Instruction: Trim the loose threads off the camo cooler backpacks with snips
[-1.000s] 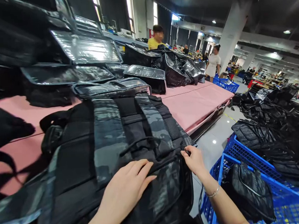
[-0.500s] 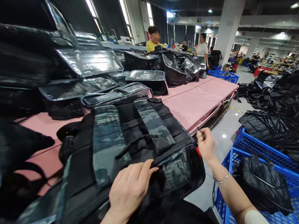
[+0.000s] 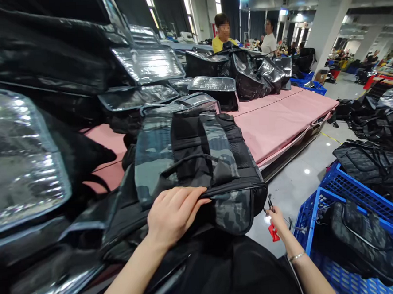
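Observation:
A black and camouflage backpack [image 3: 186,141] lies on the pink table with its straps facing up. My left hand [image 3: 174,215] pinches the zipped edge along the backpack's near side, thumb and fingers pressed together. Beyond the backpack's right corner, my right hand [image 3: 277,219] is closed around small dark thread snips [image 3: 270,203], held over the floor and apart from the bag. A red piece [image 3: 273,233] hangs below that hand; what it is made of I cannot make out. The backpack's carry handle [image 3: 190,158] arches above my left hand.
Silver-lined bags [image 3: 148,63] are piled at left and along the back of the pink table [image 3: 281,119]. Blue crates [image 3: 316,221] holding black bags stand on the floor at right. A person in yellow [image 3: 221,41] and one in white [image 3: 269,42] are beyond the table.
My right hand has dropped from beside the backpack's corner to lower over the floor, the snips now showing. My left hand still grips the edge. The view has shifted left.

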Action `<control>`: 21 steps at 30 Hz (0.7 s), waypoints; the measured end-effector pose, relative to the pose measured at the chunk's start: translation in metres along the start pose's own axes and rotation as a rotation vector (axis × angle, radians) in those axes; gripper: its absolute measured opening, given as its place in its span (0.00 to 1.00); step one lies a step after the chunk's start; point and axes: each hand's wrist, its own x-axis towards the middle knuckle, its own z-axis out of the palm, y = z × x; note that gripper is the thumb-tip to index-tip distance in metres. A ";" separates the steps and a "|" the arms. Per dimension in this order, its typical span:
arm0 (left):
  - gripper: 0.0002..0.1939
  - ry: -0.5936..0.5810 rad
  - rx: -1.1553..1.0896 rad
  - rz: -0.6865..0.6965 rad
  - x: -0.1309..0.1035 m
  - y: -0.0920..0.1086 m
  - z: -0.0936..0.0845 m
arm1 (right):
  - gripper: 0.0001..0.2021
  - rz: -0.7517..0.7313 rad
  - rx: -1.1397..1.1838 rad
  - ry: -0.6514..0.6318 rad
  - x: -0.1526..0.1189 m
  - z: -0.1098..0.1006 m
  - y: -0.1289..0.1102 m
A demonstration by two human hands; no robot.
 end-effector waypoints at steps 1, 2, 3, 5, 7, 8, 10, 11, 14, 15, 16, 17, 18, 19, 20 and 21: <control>0.10 -0.024 -0.030 -0.029 -0.008 0.001 -0.003 | 0.15 0.025 0.026 -0.011 -0.003 0.002 0.006; 0.11 -0.044 -0.051 -0.058 -0.014 0.003 -0.006 | 0.15 0.044 0.055 -0.016 -0.005 0.003 0.009; 0.13 -0.064 -0.063 -0.083 -0.019 0.006 -0.008 | 0.16 0.058 0.085 -0.016 -0.005 0.004 0.009; 0.17 -0.112 -0.049 -0.119 -0.024 0.013 -0.010 | 0.16 0.063 0.147 -0.007 -0.004 0.002 0.003; 0.18 -0.145 -0.002 -0.149 -0.021 0.020 -0.008 | 0.18 0.041 0.208 0.006 -0.001 -0.002 -0.011; 0.16 -0.142 0.018 -0.167 -0.019 0.024 -0.005 | 0.18 0.024 0.235 0.009 0.000 -0.004 -0.019; 0.11 -0.087 0.026 -0.197 -0.011 0.029 -0.001 | 0.20 -0.014 0.284 0.012 0.003 -0.011 -0.036; 0.09 -0.043 0.011 -0.209 -0.007 0.032 0.001 | 0.21 -0.033 0.302 0.014 0.003 -0.016 -0.044; 0.10 0.065 -0.115 -0.209 0.003 0.042 -0.004 | 0.21 -0.086 0.381 0.058 0.004 -0.034 -0.064; 0.10 0.095 -0.182 -0.193 0.005 0.045 -0.008 | 0.20 -0.096 0.420 0.093 0.004 -0.042 -0.068; 0.11 0.117 -0.256 -0.167 0.006 0.047 -0.012 | 0.20 -0.100 0.454 0.130 0.005 -0.050 -0.073; 0.11 0.128 -0.333 -0.131 0.007 0.048 -0.017 | 0.19 -0.110 0.480 0.163 0.006 -0.058 -0.077; 0.12 0.126 -0.407 -0.091 0.008 0.045 -0.022 | 0.19 -0.132 0.500 0.197 0.007 -0.066 -0.081; 0.12 0.113 -0.476 -0.046 0.009 0.039 -0.025 | 0.18 -0.168 0.512 0.232 0.008 -0.073 -0.086; 0.12 0.089 -0.537 -0.001 0.011 0.028 -0.028 | 0.17 -0.216 0.521 0.270 0.009 -0.080 -0.091; 0.12 0.058 -0.584 0.041 0.014 0.013 -0.030 | 0.16 -0.267 0.530 0.310 0.010 -0.086 -0.098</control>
